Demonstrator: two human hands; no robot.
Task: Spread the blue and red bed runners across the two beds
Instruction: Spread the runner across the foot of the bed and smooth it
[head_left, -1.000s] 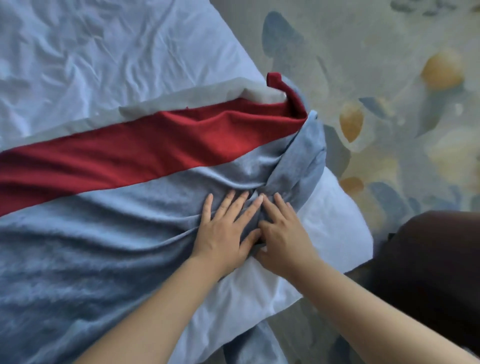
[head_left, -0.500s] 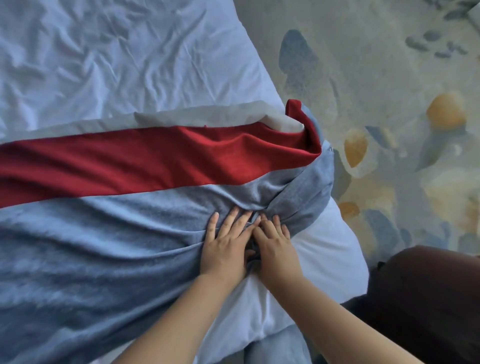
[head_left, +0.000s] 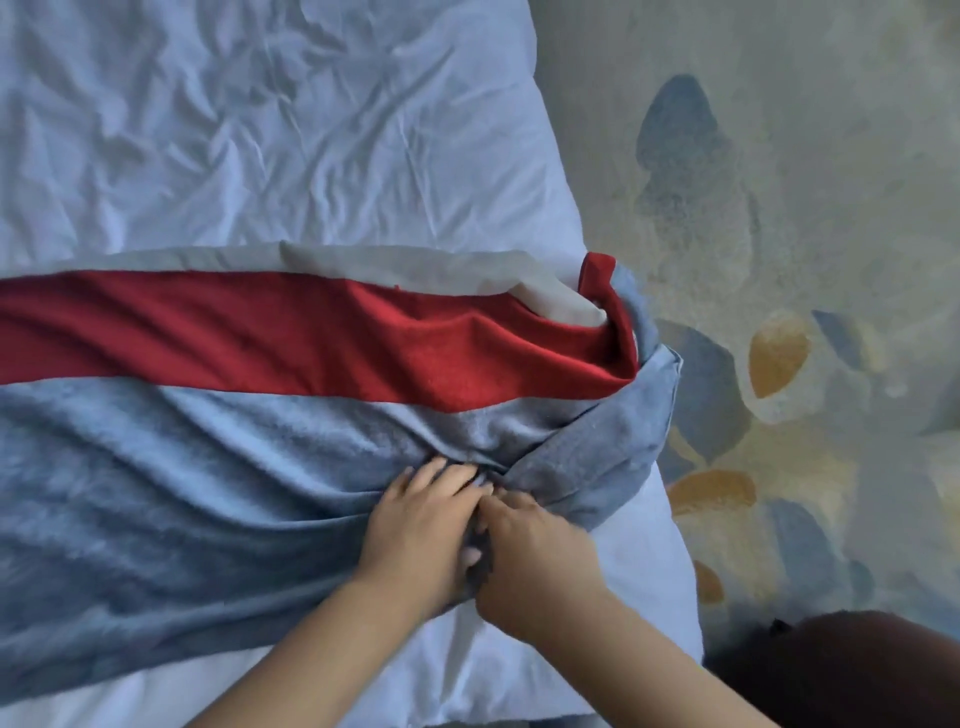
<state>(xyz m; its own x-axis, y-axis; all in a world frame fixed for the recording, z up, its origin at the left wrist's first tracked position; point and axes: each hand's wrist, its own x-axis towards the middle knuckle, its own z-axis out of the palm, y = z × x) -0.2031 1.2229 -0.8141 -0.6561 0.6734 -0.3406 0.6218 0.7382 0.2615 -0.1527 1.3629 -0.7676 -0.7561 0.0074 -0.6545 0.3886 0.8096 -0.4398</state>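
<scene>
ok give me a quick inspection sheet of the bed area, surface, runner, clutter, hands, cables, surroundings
surface: white sheet on the bed, creased all over
job's things: blue runner lies across the bed, wrinkled and bunched near the bed's edge; red runner lies beside it on the far side, its end curled up at the edge; a pale grey strip shows along the red one
clutter: nothing seen
hands: left hand and right hand side by side, pressing on the bunched blue fabric; whether they pinch it I cannot tell
cables: nothing seen
surroundings: patterned carpet beside the bed; a dark shape at the lower corner, unclear
</scene>
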